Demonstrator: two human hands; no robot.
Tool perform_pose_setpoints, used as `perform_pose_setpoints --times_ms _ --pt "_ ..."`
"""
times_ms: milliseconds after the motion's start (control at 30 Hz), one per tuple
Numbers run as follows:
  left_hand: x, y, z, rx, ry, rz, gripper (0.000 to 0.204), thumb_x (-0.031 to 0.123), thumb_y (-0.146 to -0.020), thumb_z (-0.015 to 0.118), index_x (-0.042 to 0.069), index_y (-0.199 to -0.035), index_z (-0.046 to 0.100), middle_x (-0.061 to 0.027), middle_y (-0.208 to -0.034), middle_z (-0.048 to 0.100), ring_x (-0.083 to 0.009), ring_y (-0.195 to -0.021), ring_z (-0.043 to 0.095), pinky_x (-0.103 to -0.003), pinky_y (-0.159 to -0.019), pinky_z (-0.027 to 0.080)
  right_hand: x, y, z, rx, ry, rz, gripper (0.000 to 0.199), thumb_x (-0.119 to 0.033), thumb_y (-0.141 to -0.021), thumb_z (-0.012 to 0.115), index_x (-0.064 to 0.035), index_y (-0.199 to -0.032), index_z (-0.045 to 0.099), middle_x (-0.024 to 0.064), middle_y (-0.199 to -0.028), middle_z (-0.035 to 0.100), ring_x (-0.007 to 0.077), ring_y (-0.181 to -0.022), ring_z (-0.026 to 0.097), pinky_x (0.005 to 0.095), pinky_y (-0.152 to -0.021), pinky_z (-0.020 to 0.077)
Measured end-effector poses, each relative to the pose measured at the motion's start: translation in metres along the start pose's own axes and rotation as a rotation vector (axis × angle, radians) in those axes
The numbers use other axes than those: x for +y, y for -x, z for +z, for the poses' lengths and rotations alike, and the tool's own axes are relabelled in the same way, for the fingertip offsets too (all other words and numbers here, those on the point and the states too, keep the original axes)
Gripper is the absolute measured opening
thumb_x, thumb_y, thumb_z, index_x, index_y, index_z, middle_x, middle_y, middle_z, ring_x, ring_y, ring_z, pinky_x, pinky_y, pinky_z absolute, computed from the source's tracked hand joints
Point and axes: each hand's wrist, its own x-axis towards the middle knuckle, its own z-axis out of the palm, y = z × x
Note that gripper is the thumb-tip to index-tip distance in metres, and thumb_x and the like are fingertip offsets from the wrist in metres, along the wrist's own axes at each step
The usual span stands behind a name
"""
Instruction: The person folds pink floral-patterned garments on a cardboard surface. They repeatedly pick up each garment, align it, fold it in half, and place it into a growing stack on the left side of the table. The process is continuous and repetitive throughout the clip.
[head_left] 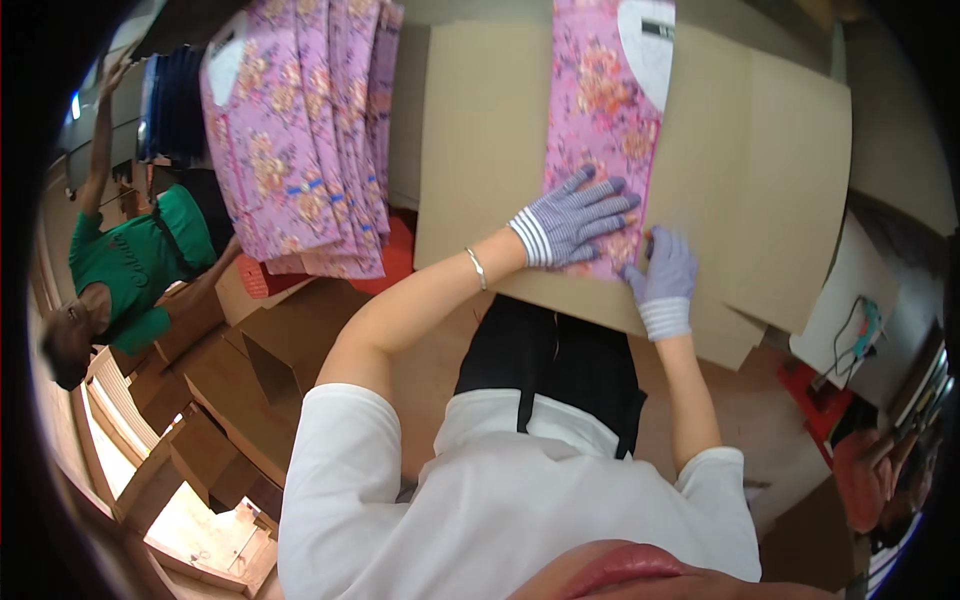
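Note:
A long folded piece of pink floral fabric (600,100) lies on a sheet of brown cardboard (485,130) in front of me. It has a white rounded patch with a dark label at its far right corner. My left hand (575,222), in a lilac glove with a white striped cuff, rests flat on its near part, fingers stretched toward the right. At the near right edge of the fabric is my right hand (665,272), gloved alike, with thumb and fingers apart. Its fingertips are slightly blurred and touch the edge.
Several similar folded pink floral pieces (300,140) are stacked at the far left, over a red stool or crate (395,250). A person in a green shirt (140,255) stands at the left, near brown cartons (230,390). A teal-handled tool (866,328) with a cord lies at the right.

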Motion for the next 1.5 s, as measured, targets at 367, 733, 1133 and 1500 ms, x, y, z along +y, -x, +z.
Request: perform_pose_setpoints --times_ms 367,733,1133,1500 --pt "-0.194 -0.117 -0.064 0.291 -0.176 0.025 0.061 0.033 -0.089 0.055 0.012 -0.145 0.039 -0.0115 -0.151 0.039 -0.0294 -0.140 0.035 -0.055 -0.115 0.022 -0.010 -0.012 -0.010 -0.097 -0.125 0.072 0.065 -0.029 -0.061 0.085 -0.0082 -0.116 0.056 0.0072 -0.094 0.060 0.0278 -0.094 0.057 0.0429 -0.084 0.0428" --pt "-0.105 -0.092 -0.020 0.348 -0.128 -0.038 0.067 0.023 -0.084 0.057 -0.001 -0.144 0.038 -0.0174 -0.151 0.038 -0.0332 -0.142 0.031 -0.056 -0.117 0.012 0.077 0.016 -0.071 -0.061 -0.282 0.188 0.042 -0.027 -0.076 0.072 -0.0058 -0.110 0.059 0.0173 -0.103 0.064 0.0375 -0.097 0.062 0.0468 -0.085 0.0489" --pt "0.108 0.118 0.050 0.172 0.168 -0.410 0.058 0.028 -0.087 0.058 0.005 -0.138 0.046 -0.0173 -0.155 0.029 -0.0372 -0.145 0.023 -0.060 -0.116 0.012 0.434 0.159 -0.361 0.677 0.191 1.025 0.039 -0.024 -0.093 0.039 -0.0050 -0.113 0.067 0.0180 -0.125 0.061 0.0358 -0.118 0.057 0.0472 -0.100 0.0455" --pt "0.124 0.101 0.063 0.091 0.199 -0.474 0.049 0.022 -0.087 0.053 0.011 -0.135 0.050 -0.0059 -0.159 0.023 -0.0318 -0.146 0.021 -0.058 -0.116 0.019 0.356 0.146 -0.252 0.481 0.214 0.903 0.034 -0.026 -0.091 0.046 -0.0044 -0.108 0.066 0.0183 -0.116 0.062 0.0358 -0.107 0.058 0.0461 -0.094 0.0469"
